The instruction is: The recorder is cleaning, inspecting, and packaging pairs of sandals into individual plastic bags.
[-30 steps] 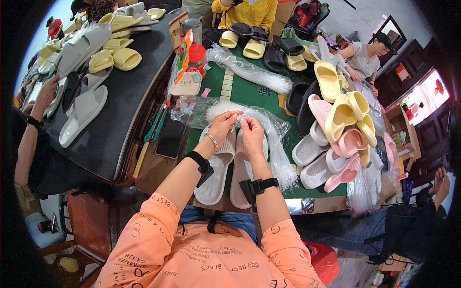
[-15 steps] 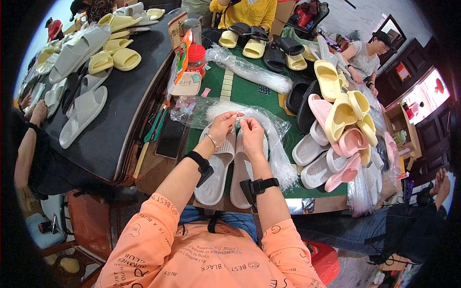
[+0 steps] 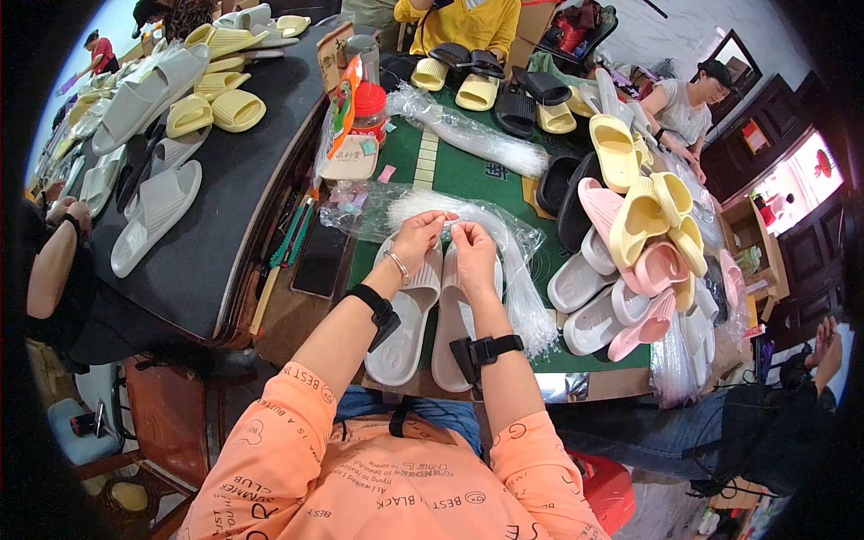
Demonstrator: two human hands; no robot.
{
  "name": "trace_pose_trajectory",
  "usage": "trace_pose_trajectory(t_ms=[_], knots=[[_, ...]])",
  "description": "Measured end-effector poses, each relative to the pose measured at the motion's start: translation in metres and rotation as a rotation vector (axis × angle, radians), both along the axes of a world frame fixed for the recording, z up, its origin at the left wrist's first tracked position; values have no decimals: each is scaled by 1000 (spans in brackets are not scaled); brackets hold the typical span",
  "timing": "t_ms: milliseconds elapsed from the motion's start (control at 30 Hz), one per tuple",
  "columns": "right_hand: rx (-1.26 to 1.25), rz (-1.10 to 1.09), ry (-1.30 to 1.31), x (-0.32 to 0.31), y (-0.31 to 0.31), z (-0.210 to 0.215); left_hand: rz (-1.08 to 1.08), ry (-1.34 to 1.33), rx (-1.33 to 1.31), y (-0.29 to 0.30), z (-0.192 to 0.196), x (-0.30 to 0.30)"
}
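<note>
The left hand (image 3: 418, 243) and right hand (image 3: 472, 254) were pinched narrow, contents unclear; beneath them, grey slippers (image 3: 398, 337) were partly hidden.

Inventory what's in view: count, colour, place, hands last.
green tabletop: one, green, centre
slipper pair: two, pale grey, centre near edge
slipper pile: many, yellow, pink, grey, black, right
strand bundles: at least two, clear, centre
jar: one, red-lidded, green tabletop's far left
dark slab: one, black, left of centre
black table: one, black, left, bearing slippers
other people: several, mixed clothing, around
left hand: one, bare, over slipper pair
right hand: one, bare, over slipper pair
</note>
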State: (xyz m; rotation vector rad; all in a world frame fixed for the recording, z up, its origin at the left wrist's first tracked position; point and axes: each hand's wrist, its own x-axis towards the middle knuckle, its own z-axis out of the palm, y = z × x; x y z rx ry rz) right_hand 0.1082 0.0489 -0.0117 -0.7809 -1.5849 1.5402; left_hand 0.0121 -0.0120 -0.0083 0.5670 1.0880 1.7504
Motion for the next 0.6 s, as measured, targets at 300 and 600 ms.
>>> trace_pose_trajectory(t_ms=[300, 600], knots=[[-17, 17, 40, -1, 3, -3, 12, 55, -30, 2, -1, 2], [-36, -25, 57, 2, 0, 1, 43, 20, 4, 0, 3, 4]])
